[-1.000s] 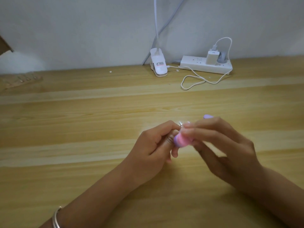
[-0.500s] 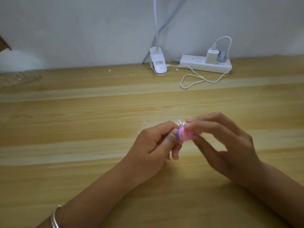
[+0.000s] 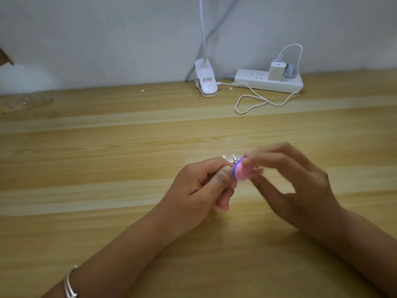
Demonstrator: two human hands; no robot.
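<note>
Both hands pinch the disc [image 3: 306,171] above the table's [image 3: 107,160] middle: left hand [image 3: 199,190] left, right hand [image 3: 298,190] right.

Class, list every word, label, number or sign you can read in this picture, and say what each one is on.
Nothing can be read for certain.
Sticker on the white lamp clip: printed lines, too small and blurred to read.
Power strip, charger, pink and purple disc: no lettering visible.
</note>
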